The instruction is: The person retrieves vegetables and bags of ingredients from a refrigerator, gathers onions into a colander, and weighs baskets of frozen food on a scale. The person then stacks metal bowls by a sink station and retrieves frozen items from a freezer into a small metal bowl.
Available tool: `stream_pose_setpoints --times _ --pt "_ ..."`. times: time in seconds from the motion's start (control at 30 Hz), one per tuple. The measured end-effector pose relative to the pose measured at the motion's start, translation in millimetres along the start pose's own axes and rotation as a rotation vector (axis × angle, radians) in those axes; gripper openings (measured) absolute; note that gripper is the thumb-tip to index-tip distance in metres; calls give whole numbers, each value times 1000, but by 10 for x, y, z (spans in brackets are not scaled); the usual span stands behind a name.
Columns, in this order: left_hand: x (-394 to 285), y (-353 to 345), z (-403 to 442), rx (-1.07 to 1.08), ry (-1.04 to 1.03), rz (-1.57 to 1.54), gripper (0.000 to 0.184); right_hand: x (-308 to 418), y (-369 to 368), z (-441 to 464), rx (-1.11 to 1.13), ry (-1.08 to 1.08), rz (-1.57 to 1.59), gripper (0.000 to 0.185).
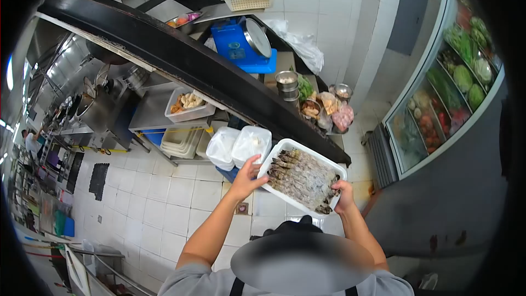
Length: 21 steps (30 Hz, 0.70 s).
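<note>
Between my hands is a white plastic tray (295,143) of frozen-looking, greyish shrimp (304,176) packed in rows. My left hand (248,178) grips its left end, thumb by the rim and fingers along the side. At the opposite end, my right hand (343,197) is closed on the rim near the lower right corner. The tray is held at an angle in front of my body. Just beyond my left hand stand two white lidded or wrapped containers, a nearer one (252,143) and another (222,147) beside it.
A dark shelf beam (181,57) runs diagonally past the tray. Behind it are a blue scale (236,44), metal tins (287,80) and bagged food (343,117). A glass-door fridge (444,87) holds vegetables at right. A tub of food (188,111) sits on a steel table. Another person (32,143) stands far left.
</note>
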<state>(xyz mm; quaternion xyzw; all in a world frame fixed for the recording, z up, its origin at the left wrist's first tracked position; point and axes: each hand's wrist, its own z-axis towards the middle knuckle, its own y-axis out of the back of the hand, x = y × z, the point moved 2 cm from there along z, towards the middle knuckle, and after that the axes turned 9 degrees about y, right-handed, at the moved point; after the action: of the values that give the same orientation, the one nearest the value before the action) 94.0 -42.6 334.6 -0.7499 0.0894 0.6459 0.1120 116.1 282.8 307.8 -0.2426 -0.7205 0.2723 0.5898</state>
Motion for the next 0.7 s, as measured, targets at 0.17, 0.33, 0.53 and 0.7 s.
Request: stream_pose_setpoints --times 0.17,0.33,0.53,0.7 --pt "90 -468 56 119 45 -615 83 247 -469 487 86 -27 138 58" --pt "-502 -545 841 -206 -53 -744 62 586 -1037 1247 322 218 -104 55" --pt "-1043 -265 1170 -378 -308 -795 65 1684 -1455 2251 1012 340 -705 65" --pt "-1448 -132 1041 -479 -412 -892 59 2769 -2380 3175 932 909 -1095 68"
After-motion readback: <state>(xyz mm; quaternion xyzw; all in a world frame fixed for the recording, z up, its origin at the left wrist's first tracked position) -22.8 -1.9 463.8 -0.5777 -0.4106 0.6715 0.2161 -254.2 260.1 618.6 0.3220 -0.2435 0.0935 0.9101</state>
